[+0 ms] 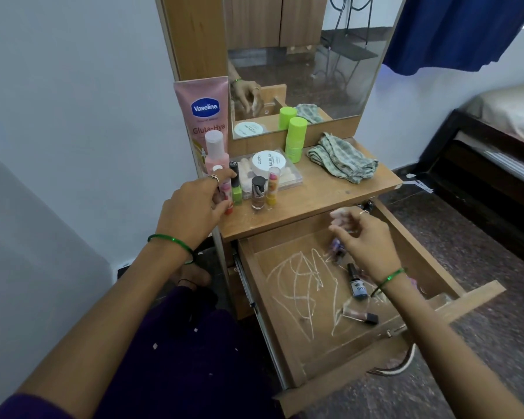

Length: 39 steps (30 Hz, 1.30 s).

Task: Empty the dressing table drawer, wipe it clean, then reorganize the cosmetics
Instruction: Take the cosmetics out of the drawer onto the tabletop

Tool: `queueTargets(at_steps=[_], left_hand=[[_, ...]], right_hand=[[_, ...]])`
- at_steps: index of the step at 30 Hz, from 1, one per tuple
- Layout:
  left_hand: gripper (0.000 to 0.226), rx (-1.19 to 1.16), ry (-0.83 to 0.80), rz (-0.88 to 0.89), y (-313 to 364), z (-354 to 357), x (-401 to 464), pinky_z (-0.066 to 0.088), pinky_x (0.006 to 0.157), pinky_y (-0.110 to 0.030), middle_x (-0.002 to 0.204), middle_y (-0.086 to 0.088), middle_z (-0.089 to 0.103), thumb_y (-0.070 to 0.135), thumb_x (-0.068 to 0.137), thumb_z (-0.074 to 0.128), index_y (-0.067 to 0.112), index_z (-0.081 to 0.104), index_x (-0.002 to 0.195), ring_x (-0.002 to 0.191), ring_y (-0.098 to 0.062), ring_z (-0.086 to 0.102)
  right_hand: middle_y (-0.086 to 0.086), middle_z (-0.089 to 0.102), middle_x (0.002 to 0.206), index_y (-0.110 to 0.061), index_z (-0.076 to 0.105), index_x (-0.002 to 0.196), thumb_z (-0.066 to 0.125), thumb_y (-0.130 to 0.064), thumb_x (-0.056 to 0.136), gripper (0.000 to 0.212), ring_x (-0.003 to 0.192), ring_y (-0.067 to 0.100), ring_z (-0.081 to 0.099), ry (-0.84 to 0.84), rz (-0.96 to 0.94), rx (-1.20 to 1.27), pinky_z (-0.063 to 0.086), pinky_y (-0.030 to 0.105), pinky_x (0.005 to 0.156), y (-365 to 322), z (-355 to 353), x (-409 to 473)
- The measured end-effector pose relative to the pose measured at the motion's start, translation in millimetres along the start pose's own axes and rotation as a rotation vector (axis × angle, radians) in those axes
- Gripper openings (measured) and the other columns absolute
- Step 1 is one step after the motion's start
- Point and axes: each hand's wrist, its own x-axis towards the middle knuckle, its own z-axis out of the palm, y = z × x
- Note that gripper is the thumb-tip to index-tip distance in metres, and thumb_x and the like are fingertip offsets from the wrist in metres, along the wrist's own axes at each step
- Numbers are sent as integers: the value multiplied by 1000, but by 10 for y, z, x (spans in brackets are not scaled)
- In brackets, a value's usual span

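A tall pink plastic tube point(202, 116) printed "Vaseline" and "Gluta-Hya" stands at the back left of the wooden dressing table top point(324, 189), against the mirror frame. In front of it stands a pale pink bottle with a white cap point(214, 152), and beside that a clear, flat plastic case point(288, 176) carries a round white tub point(268, 162) whose lid reads "zudio" and "NAIL POLISH". Two lime-green cylindrical containers point(295, 140) are stacked behind the case, and a crumpled green-and-white checked cloth point(339, 160) lies on the right of the top. Near the front edge stand a lime-green nail polish bottle with a black cap point(236, 186), a brown glass bottle with a black cap point(258, 193) and a yellow stick with a clear cap point(273, 189). The left hand point(194, 210), wearing a ring and a green bangle, has its fingers curled around a small pink and red item point(227, 195) right beside the green bottle. Below, the wooden drawer point(285, 313) is pulled out, its floor marked with pale chalky scribbles. In it lie a blue nail polish bottle with a black cap point(357, 282) and a clear lip gloss tube with a dark cap point(360, 315). The right hand point(366, 237) hovers over the back right of the drawer, fingers blurred and loosely bent above a small purple bottle point(336, 247); whether they hold anything cannot be told.
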Motion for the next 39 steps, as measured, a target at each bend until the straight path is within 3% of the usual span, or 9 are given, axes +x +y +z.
queueTargets(at_steps=[3, 6, 8, 13, 19, 21, 25, 31, 39], left_hand=[[47, 33, -1, 15, -15, -5, 12, 56, 71, -41, 98, 0, 66, 35, 88, 62, 39, 44, 132, 82, -24, 62], [49, 54, 19, 39, -24, -23, 15, 56, 67, -38, 93, 3, 65, 38, 87, 62, 38, 43, 133, 77, -21, 62], [48, 64, 37, 51, -39, -39, -1, 55, 63, -35, 86, 5, 63, 41, 87, 62, 38, 45, 131, 73, -18, 61], [49, 108, 117, 96, -14, -69, -133, 51, 56, -29, 81, 4, 61, 41, 87, 62, 31, 47, 132, 65, -15, 58], [31, 15, 173, 170, 223, 15, -496, 54, 53, -30, 87, 4, 65, 36, 88, 62, 22, 60, 116, 68, -15, 62], [23, -59, 56, 205, 332, 113, -633, 55, 55, -31, 84, 8, 64, 37, 90, 58, 22, 64, 105, 64, -8, 58], [30, -169, -338, 312, 619, 388, -786, 52, 77, -17, 107, 13, 58, 38, 95, 44, 24, 58, 117, 85, 2, 54], [32, -94, -540, 454, 1000, 888, -829, 38, 101, -34, 119, 3, 58, 36, 95, 46, 24, 54, 125, 113, -15, 52], [32, -46, -614, 408, 970, 1107, -913, 43, 82, -33, 123, 2, 57, 35, 96, 44, 25, 51, 125, 112, -18, 53]], right_hand=[[1, 65, 87, -11, 65, 95, 62, -1, 84, 15, 76, 8, 58, 68, 109, -115, 43, 14, 74, 173, -190, 18], [8, 64, 95, -8, 64, 102, 62, -4, 84, 18, 83, 15, 55, -121, 263, -327, 39, 13, 74, 338, -279, 71], [12, 64, 104, -9, 64, 109, 59, -2, 84, 26, 93, 21, 59, -231, 279, -413, 42, 23, 85, 414, -241, 84], [13, 44, 128, -11, 57, 118, 52, -7, 87, 31, 116, 36, 48, -405, 122, -714, 45, 43, 94, 451, -50, 138], [9, 34, 141, -10, 54, 125, 43, -9, 93, 34, 129, 30, 33, -539, -198, -1127, 40, 40, 97, 431, 104, 220], [7, 35, 142, -10, 52, 126, 41, -9, 95, 33, 130, 30, 33, -593, -165, -1129, 42, 42, 95, 408, 154, 270], [5, 33, 147, -14, 44, 134, 38, -13, 98, 37, 133, 30, 32, -741, -90, -1222, 37, 46, 102, 349, 291, 388], [6, 37, 146, -18, 41, 136, 39, -14, 98, 39, 136, 28, 31, -869, -123, -1419, 33, 49, 106, 298, 307, 526], [2, 50, 134, -19, 48, 127, 44, -11, 94, 35, 129, 25, 38, -868, -402, -1402, 38, 40, 99, 421, 84, 532]])
